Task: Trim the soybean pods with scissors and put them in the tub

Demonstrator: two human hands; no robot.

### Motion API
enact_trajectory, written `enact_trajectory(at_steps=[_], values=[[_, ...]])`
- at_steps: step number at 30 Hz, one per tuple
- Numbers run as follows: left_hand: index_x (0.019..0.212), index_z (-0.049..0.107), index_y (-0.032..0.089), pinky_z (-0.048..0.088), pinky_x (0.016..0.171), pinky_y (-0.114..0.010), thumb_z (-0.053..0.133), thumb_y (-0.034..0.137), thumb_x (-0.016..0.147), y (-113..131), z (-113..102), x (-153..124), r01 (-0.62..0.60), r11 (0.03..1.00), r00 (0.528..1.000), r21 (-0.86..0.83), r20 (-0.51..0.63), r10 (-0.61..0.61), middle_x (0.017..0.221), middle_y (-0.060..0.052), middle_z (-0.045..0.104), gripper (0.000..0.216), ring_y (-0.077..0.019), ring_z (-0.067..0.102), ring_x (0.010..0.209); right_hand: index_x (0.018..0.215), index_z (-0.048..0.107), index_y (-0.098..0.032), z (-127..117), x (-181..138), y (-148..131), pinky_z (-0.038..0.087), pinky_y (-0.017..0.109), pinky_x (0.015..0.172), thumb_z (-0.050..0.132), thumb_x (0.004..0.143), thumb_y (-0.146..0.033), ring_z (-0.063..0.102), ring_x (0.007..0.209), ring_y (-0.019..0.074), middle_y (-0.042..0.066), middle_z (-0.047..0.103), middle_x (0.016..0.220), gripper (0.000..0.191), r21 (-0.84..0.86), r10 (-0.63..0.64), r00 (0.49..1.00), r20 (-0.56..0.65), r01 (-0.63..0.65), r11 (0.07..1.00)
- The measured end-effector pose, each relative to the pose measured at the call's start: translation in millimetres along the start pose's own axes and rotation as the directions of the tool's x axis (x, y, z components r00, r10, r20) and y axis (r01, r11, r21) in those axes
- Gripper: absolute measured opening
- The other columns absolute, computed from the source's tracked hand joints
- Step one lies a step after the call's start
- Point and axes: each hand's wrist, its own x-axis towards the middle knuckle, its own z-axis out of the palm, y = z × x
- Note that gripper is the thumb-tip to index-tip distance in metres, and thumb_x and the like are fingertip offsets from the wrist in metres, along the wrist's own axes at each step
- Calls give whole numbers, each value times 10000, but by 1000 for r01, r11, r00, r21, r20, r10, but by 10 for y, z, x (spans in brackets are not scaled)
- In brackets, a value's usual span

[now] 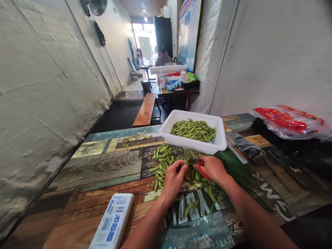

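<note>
White packet with blue print [112,221] lies closest, flat on the table [103,166] at the near-left edge, well apart from the work. Both forearms come in from the bottom.

- Left hand [173,178]: fingers pinched narrow on one edamame pod [184,162], held just above the table. Most of the pod is covered by the fingertips, so I can't tell its long axis for sure.
- Right hand [212,167]: closed around the red handles of the scissors [200,162]. Blades point up-left, away from the camera, tip just beside the held pod. Can't tell whether the blades are apart or closed.
- The hands are nearly touching, with the pod between them. It sits at the left fingertips and just left of the blades.
- Loose pile of pods [163,159] lies on the table under and to the left of the hands, nearer the left hand. A few strays [211,193] lie on the near side.
- White tray [216,145] sits straight ahead, just beyond the hands. It holds a single heap of pods [193,129] and nothing else I can see.
- Small green scraps [135,137] are scattered at the far-left of the table.
- Right of the right hand there's a bundle of long green stalks [233,166], axis running away from the camera. Then a grey cloth [246,147] and a red-printed plastic bag [287,121].
</note>
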Motion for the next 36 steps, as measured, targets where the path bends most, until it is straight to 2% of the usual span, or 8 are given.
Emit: enact_trajectory(at_steps=[2, 5, 10, 15, 20, 26, 36], values=[[867, 675, 135, 418, 601, -239, 632, 431, 773, 35, -9, 8, 135, 973, 991, -186, 41, -129, 739, -27, 645, 314, -145, 549, 643, 793, 648, -200, -37, -36, -18, 313, 236, 551, 517, 865, -541, 614, 655, 171, 32, 690, 717, 373, 110, -62, 997, -42, 66, 992], [875, 717, 138, 436, 642, -242, 690, 477, 709, 70, -37, 26, 192, 940, 981, -281, 39, -189, 792, -39, 679, 378, -156, 572, 690, 749, 607, -205, -95, -104, -55, 287, 222, 529, 459, 874, -590, 532, 577, 127, -16, 621, 643, 431, 265, -199, 979, -32, 201, 943], [897, 739, 134, 454, 723, -279, 681, 457, 710, 64, -59, 43, 191, 956, 982, -223, 49, -184, 847, -68, 702, 378, -199, 598, 779, 692, 574, -200, -146, -163, -98, 248, 224, 517, 479, 846, -624, 463, 550, 116, -26, 569, 607, 461, 262, -257, 966, -4, 249, 932], [886, 736, 143, 441, 780, -297, 608, 415, 771, 51, -69, 55, 100, 991, 994, -86, 56, -96, 875, -74, 696, 322, -212, 594, 835, 740, 614, -206, -183, -172, -87, 278, 227, 544, 525, 819, -634, 514, 585, 136, -12, 606, 641, 444, 226, -277, 961, 4, 268, 936], [829, 705, 145, 417, 734, -276, 559, 416, 793, 63, -86, 63, 35, 999, 997, -5, 70, -35, 812, -60, 646, 310, -187, 556, 782, 824, 655, -203, -204, -173, -66, 326, 227, 581, 550, 810, -624, 568, 664, 160, 15, 647, 731, 435, 249, -319, 948, -12, 312, 917], [708, 649, 152, 397, 707, -256, 527, 423, 812, 107, -121, 72, -20, 999, 993, 38, 121, 15, 735, -37, 576, 315, -163, 507, 736, 768, 636, -196, -195, -164, -59, 333, 222, 574, 516, 842, -598, 551, 645, 152, 12, 636, 706, 426, 280, -356, 934, -19, 347, 895], [792, 701, 144, 416, 706, -255, 587, 443, 780, 67, -133, 87, 93, 995, 988, -31, 127, -89, 796, -51, 646, 320, -179, 550, 771, 661, 618, -196, -124, -136, -42, 264, 231, 535, 456, 864, -627, 528, 575, 143, 15, 623, 607, 503, 201, -326, 945, 7, 318, 927]])
